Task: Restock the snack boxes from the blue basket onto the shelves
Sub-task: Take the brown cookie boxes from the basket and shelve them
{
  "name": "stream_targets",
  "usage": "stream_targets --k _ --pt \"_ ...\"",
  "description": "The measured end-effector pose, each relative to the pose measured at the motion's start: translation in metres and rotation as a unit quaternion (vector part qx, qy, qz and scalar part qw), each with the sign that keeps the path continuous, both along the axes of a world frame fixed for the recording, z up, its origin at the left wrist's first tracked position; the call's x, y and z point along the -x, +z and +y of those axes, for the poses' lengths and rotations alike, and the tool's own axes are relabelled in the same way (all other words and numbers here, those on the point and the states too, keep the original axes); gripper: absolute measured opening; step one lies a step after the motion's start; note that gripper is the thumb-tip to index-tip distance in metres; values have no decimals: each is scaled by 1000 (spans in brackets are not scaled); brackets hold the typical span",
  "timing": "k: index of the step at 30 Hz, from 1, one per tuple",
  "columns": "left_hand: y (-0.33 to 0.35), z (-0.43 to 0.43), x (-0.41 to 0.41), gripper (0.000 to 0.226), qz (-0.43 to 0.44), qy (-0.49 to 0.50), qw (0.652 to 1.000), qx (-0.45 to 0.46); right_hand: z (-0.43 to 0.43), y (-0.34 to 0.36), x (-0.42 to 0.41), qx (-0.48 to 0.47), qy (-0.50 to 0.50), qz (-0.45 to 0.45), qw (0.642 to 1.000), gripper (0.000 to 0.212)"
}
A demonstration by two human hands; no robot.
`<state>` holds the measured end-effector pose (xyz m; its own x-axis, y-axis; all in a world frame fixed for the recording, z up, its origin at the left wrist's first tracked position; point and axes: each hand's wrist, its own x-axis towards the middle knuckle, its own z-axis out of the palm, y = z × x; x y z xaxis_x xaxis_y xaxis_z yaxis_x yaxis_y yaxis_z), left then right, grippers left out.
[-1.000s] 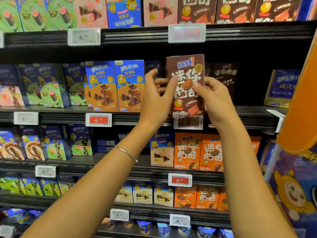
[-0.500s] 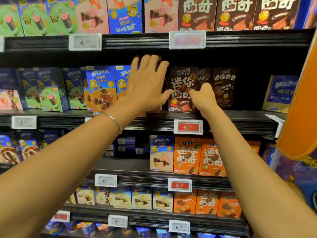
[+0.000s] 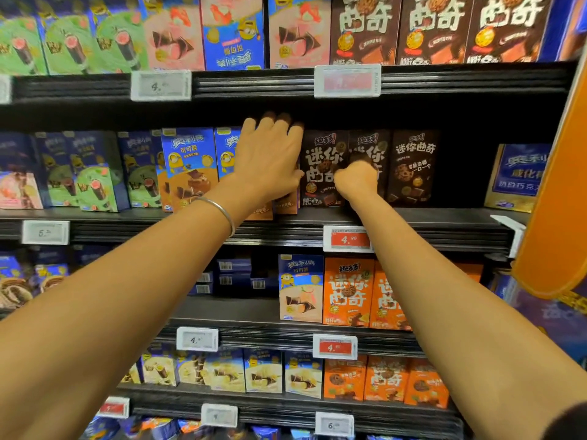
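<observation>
Right hand (image 3: 357,179) has shifted from the side edge of the brown cookie box (image 3: 319,154) onto its front, and the box now sits further back. Fingers curl away from the camera, so pushing or gripping, cannot tell. Left hand (image 3: 270,160) is flat with straight fingers, pressing the blue snack boxes (image 3: 190,166) just left of it. Box stands upright on the shelf (image 3: 444,217), touching the other brown boxes (image 3: 413,166) to its right. Blue basket not in view. Likely this box is almost placed, so let go and fetch the next one.
</observation>
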<state>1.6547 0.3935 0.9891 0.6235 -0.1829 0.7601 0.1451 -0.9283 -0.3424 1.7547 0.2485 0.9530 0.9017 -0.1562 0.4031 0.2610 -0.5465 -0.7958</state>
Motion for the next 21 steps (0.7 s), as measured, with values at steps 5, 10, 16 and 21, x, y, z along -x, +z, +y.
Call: stream_targets --k 5,10,16,21 --pt "0 -2 2 69 3 -4 1000 7 4 -1 -2 -22 -7 2 1000 29" --pt "0 -1 1 70 3 -9 1000 11 6 -2 1 -32 -18 -3 999 33" --pt "0 0 -1 70 1 -9 1000 18 1 -5 5 -58 -20 -23 998 20" --pt "-3 -7 -8 84 -3 -3 1000 -5 -31 -1 12 -79 -136 -92 983 18"
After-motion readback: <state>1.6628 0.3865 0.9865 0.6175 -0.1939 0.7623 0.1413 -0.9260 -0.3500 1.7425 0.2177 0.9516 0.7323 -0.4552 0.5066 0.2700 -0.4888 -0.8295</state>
